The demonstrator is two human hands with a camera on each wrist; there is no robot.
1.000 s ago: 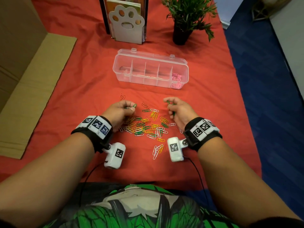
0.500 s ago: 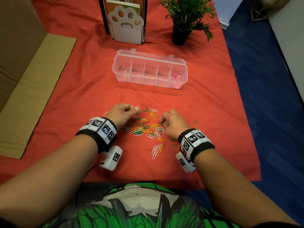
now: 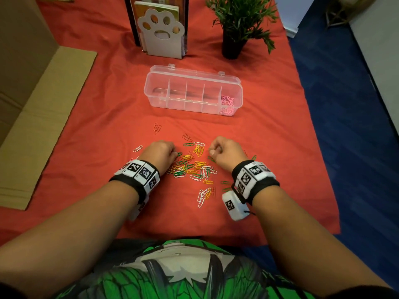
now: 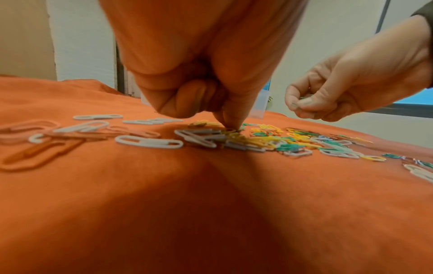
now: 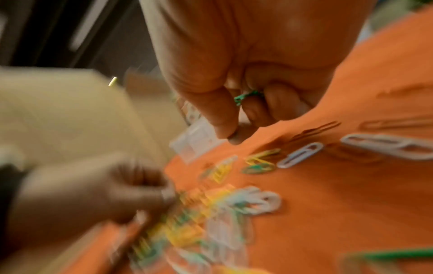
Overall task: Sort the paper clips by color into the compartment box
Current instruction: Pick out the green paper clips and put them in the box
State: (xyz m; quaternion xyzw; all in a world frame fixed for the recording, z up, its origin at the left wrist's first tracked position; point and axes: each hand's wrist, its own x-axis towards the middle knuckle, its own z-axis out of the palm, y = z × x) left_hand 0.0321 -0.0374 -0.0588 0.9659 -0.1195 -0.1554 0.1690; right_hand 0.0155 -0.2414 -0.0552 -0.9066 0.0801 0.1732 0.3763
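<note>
Loose paper clips (image 3: 194, 167) in green, yellow, white and orange lie in a pile on the red cloth between my hands. My left hand (image 3: 176, 153) is curled, and its thumb and fingertip pinch down on a clip at the pile's left side (image 4: 230, 127); the clip's colour is unclear. My right hand (image 3: 212, 151) hovers just over the pile's right edge and holds green clips (image 5: 246, 96) inside its curled fingers. Farther back stands the clear compartment box (image 3: 151, 91), its lid open. Pink clips (image 3: 226, 102) fill its rightmost compartment.
A white paw-shaped bookend (image 3: 160, 33) and a potted plant (image 3: 235, 29) stand behind the box. Flattened cardboard (image 3: 43, 117) lies along the left. The cloth ends at the right over blue floor (image 3: 345, 126). A few stray clips (image 3: 157, 127) lie nearer the box.
My right hand came down and toward me to the pile's right edge, then drew back a little. My left hand lowered its fingertips onto the pile.
</note>
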